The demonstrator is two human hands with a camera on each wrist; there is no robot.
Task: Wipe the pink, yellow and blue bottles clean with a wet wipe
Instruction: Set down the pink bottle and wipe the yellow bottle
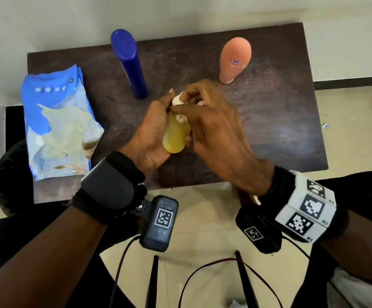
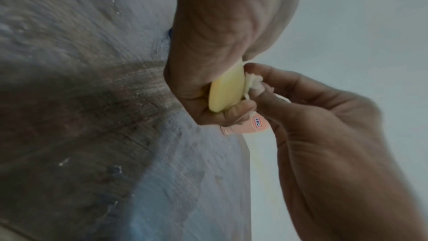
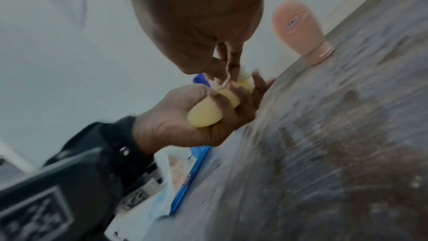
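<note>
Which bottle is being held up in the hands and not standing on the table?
The yellow bottle. The left hand grips it while the right hand pinches a wet wipe against it. The blue bottle and pink bottle stand on the table.

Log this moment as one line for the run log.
left hand grips small yellow plastic bottle | right hand pinches white wet wipe against it | tall blue bottle, pink bottle stand on table

Black wrist straps (image 1: 111,185) carry a dark camera box (image 1: 160,223) and a white marker cube (image 1: 306,206), cables trailing.
</note>
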